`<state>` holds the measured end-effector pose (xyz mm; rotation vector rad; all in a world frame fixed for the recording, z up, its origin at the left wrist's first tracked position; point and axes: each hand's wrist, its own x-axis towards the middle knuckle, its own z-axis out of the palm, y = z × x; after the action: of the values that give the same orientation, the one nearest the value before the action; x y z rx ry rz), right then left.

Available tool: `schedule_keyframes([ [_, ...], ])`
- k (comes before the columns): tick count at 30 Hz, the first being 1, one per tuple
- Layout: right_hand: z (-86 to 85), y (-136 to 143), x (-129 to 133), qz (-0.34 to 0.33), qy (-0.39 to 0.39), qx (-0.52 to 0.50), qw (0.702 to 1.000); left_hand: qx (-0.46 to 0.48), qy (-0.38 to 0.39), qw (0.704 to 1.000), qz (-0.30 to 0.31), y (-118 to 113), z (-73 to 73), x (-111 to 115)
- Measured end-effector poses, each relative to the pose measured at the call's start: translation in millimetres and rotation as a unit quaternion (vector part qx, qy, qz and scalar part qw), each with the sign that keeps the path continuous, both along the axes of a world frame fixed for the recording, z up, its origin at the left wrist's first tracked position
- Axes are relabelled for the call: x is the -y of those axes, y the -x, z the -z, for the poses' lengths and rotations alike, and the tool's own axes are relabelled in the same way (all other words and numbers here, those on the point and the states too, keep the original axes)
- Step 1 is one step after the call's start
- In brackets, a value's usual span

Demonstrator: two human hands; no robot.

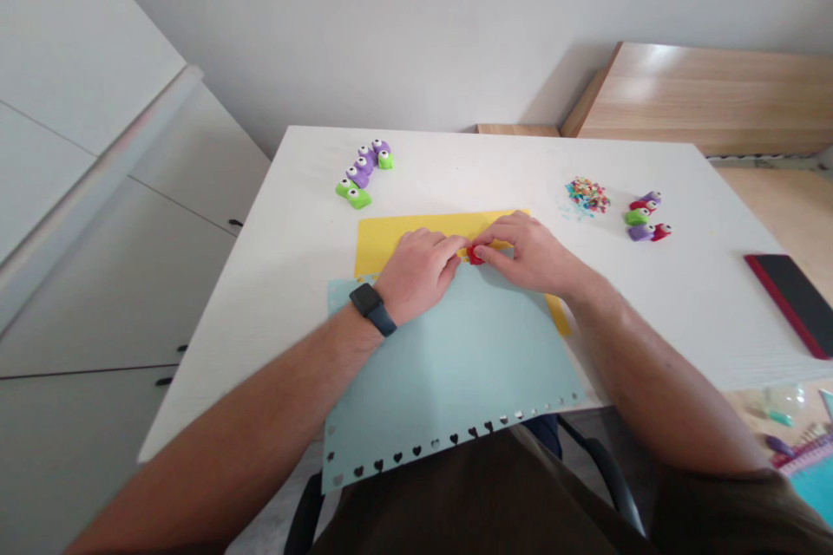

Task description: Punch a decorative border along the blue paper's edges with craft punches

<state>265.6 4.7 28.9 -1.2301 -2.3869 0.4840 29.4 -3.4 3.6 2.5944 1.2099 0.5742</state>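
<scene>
My right hand is closed round a small red craft punch, which sits at the far edge of a light blue paper sheet. Just left of the punch, my left hand, with a dark watch on its wrist, pinches that same edge. Heart-shaped holes run along the sheet's near edge, which hangs past the table toward my lap. Under the blue sheet lies a yellow sheet, showing at the back and right. My fingers hide part of the punch.
Purple and green punches with eyes stand at the back left of the white table. Toward the right are a pile of coloured paper bits and more punches. A black and red flat object lies at the right edge.
</scene>
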Motion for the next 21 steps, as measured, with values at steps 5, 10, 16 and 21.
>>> schedule_keyframes([
  [5, 1.6, -0.2, -0.7, 0.003, 0.000, 0.010, 1.000, -0.009, -0.003, 1.000, 0.010, -0.1, -1.9, -0.2],
  [10, 2.2, -0.1, -1.1, 0.003, 0.001, 0.006, 1.000, -0.013, -0.002, 1.000, 0.013, -0.7, -0.8, -0.6],
  [16, 0.3, 0.3, -0.7, 0.002, 0.002, 0.005, 1.000, -0.013, -0.003, 1.000, 0.008, -1.1, -0.6, -0.3],
  [21, 0.7, 0.0, -0.5, 0.002, 0.003, 0.007, 1.000, -0.008, 0.003, 1.000, 0.010, -0.3, -0.1, -0.8],
])
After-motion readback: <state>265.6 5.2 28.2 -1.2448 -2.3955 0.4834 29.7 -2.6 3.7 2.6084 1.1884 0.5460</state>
